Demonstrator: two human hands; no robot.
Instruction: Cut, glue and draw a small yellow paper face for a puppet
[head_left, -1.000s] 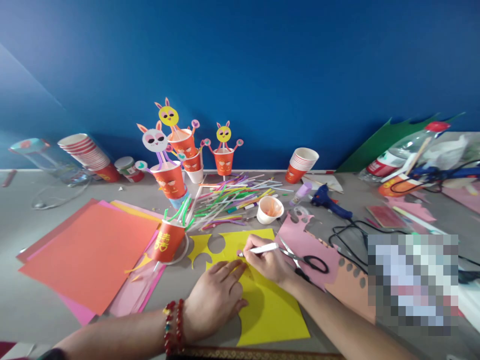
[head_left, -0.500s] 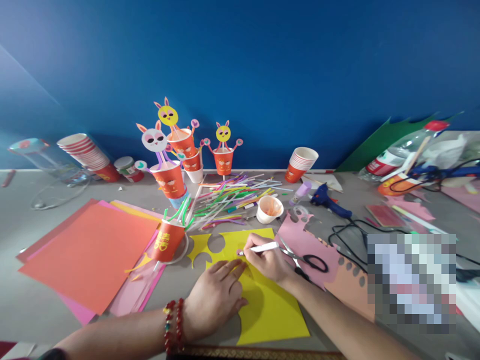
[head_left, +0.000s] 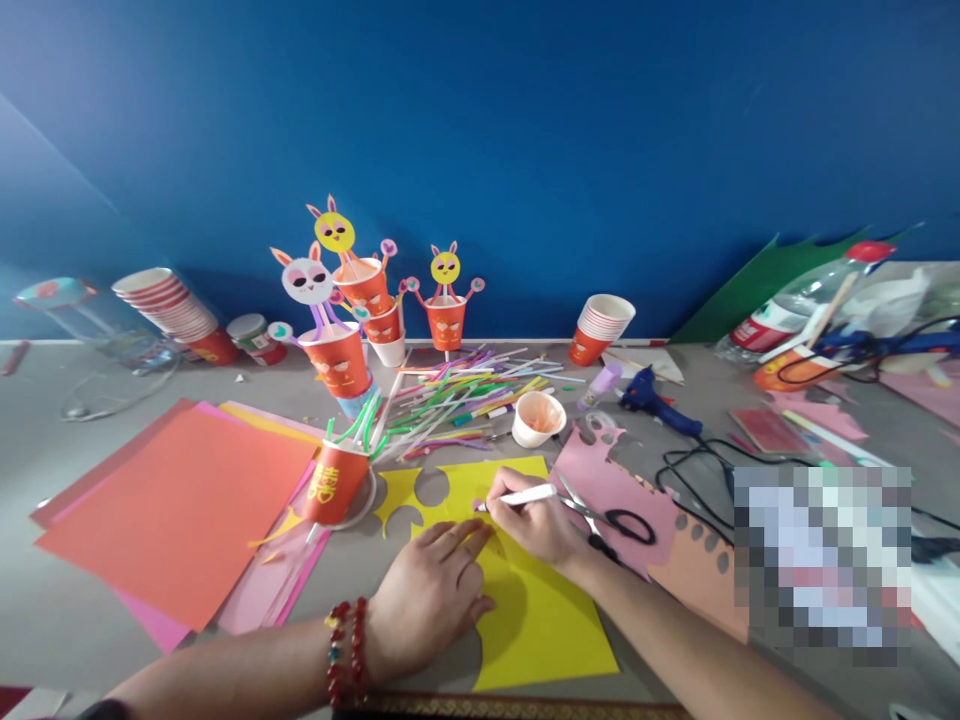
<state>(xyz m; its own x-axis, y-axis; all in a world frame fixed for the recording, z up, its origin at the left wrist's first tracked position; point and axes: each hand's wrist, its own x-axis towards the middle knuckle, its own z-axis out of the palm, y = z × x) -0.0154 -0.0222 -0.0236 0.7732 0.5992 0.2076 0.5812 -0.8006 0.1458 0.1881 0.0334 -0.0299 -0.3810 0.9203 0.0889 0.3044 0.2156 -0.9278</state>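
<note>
Between the fingers of my right hand (head_left: pixel 534 525) is a white marker (head_left: pixel 529 495), its tip at a small pink paper piece (head_left: pixel 478 506) on the yellow paper (head_left: pixel 551 620). My left hand (head_left: pixel 435 590) lies flat with fingers stretched over the sheet's left part, the fingertips close to the marker tip. Round holes are cut from the paper's upper left edge. Black-handled scissors (head_left: pixel 630 526) rest just right of my right hand, on pink paper (head_left: pixel 600 485). A red paper cup (head_left: pixel 339 487) with green sticks in it stands left of the yellow sheet.
Rabbit-faced cup figures (head_left: pixel 341 365) stand at the back left, near colourful sticks (head_left: pixel 465 395). A white cup (head_left: pixel 538 420) holds scraps. A blue glue gun (head_left: pixel 660 405) trails its black cord at right. Orange paper (head_left: pixel 172 500) lies at left; stacked cups (head_left: pixel 602 325) stand by the wall.
</note>
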